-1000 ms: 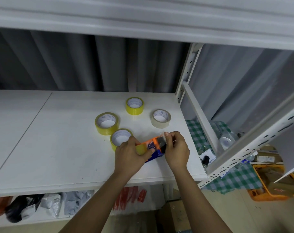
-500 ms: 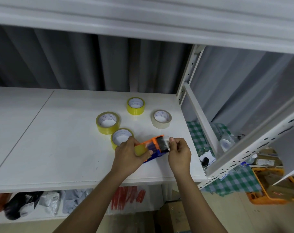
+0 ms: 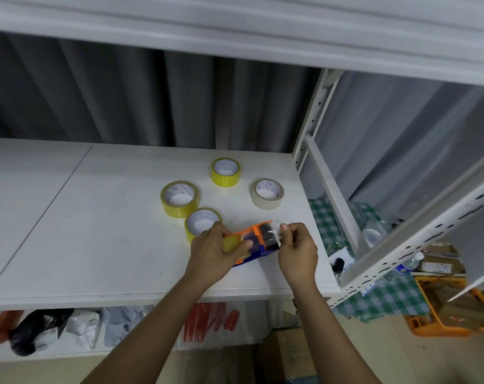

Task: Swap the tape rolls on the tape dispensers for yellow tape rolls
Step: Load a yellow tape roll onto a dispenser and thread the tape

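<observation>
An orange and blue tape dispenser (image 3: 259, 239) lies on the white shelf (image 3: 97, 239) near its front right corner, with a yellow roll mounted in it. My left hand (image 3: 217, 249) grips the dispenser round that yellow roll. My right hand (image 3: 297, 252) pinches the loose clear end of the tape at the dispenser's right end. Behind my left hand lies a yellow roll (image 3: 200, 223), partly hidden. Two more yellow rolls (image 3: 180, 198) (image 3: 225, 172) lie farther back. A beige roll (image 3: 267, 194) lies to the right of them.
A white perforated upright (image 3: 313, 117) and slanted rails (image 3: 418, 239) border the shelf on the right. Below right are a green checked cloth (image 3: 385, 295), bottles and an orange crate (image 3: 443, 320). Bags lie on the lower shelf (image 3: 55, 328).
My right hand has slid rightward off the dispenser's end, drawing the tape end out with it. My left hand has kept its hold on the dispenser.
</observation>
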The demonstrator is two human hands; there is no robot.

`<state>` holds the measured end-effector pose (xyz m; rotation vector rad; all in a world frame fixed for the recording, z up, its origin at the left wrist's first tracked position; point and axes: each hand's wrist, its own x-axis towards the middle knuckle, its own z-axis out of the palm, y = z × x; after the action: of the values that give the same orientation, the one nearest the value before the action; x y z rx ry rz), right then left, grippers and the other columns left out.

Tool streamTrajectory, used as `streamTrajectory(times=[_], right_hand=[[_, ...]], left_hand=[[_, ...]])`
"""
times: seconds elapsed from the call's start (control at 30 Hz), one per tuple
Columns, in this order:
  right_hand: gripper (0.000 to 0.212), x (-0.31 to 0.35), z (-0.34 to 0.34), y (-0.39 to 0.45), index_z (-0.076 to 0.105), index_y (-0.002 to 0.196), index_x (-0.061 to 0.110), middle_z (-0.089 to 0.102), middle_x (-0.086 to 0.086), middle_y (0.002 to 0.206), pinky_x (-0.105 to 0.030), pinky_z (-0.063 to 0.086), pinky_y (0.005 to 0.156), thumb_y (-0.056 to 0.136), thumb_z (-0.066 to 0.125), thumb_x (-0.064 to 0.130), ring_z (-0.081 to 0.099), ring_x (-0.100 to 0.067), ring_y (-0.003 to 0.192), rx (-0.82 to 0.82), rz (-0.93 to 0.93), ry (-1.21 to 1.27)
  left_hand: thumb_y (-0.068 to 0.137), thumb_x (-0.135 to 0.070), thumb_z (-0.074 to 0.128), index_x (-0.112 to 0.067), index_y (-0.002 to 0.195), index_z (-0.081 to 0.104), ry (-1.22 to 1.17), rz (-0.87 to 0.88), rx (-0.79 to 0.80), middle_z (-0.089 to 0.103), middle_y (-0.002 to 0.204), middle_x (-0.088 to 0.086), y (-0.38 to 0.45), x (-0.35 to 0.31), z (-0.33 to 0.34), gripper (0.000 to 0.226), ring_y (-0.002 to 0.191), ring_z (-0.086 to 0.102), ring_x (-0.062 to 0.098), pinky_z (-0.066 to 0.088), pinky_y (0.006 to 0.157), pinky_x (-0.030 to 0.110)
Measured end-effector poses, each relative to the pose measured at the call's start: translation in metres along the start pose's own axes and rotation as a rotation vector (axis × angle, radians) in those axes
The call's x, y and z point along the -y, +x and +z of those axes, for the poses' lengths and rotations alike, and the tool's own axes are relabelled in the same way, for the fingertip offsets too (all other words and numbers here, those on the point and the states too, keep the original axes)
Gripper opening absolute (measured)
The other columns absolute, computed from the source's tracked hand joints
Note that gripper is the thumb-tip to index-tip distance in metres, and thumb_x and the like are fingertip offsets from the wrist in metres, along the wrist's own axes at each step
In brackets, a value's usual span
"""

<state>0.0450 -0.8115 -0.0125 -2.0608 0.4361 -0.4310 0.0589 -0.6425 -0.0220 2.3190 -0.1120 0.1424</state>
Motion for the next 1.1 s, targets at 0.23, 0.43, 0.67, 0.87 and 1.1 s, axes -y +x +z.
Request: streamTrajectory(times=[0.23,0.43,0.67,0.87,1.1], right_hand=[[0.021,-0.001,0.002,0.007,0.053,0.081,0.014,0.065,-0.012,0.077,-0.035,0.048,0.072,0.098,0.046,0.024,0.06,-0.027,0.075,-0.024,0.211,0.274],[0.022,-0.002,-0.005,0.011,0.053,0.08,0.014,0.066,-0.015,0.081,-0.03,0.055,0.069,0.099,0.046,0.02,0.062,-0.023,0.072,0.082,0.333,0.534],[0.019,0.003,-0.011,0.008,0.055,0.084,0.011,0.069,-0.013,0.079,-0.022,0.055,0.061,0.098,0.047,0.019,0.065,-0.018,0.068,0.203,0.298,0.622],[0.014,0.006,-0.013,0.006,0.057,0.088,0.013,0.067,-0.01,0.086,-0.028,0.058,0.063,0.092,0.06,0.026,0.064,-0.018,0.066,0.245,0.405,0.588],[0.011,-0.014,-0.018,0.002,0.059,0.1,0.01,0.06,-0.004,0.082,-0.02,0.041,0.044,0.092,0.052,0.012,0.05,-0.015,0.057,0.223,0.744,0.709]], left_hand=[[0.086,-0.037,0.064,-0.026,0.085,0.052,-0.238,-0.037,0.135,0.059,0.08,-0.015,-0.002,0.01,-0.007,0.016,0.07,0.056,0.0,0.039,0.058,0.015],[0.088,-0.033,0.062,-0.029,0.092,0.055,-0.36,-0.091,0.227,0.061,0.091,-0.014,-0.006,0.013,-0.014,0.009,0.081,0.057,-0.003,0.042,0.064,0.01],[0.086,-0.043,0.052,-0.025,0.098,0.046,0.036,0.036,0.268,0.053,0.093,-0.006,0.003,-0.005,-0.022,0.022,0.084,0.053,0.015,0.045,0.066,0.033],[0.057,-0.084,0.051,-0.035,0.104,0.045,0.242,0.174,0.128,0.049,0.103,-0.013,-0.003,-0.01,-0.008,0.068,0.09,0.051,0.01,0.036,0.057,0.023],[0.057,-0.081,0.053,-0.032,0.098,0.049,0.2,0.235,0.041,0.05,0.098,-0.015,-0.008,-0.004,-0.007,0.063,0.083,0.052,0.008,0.036,0.053,0.023]])
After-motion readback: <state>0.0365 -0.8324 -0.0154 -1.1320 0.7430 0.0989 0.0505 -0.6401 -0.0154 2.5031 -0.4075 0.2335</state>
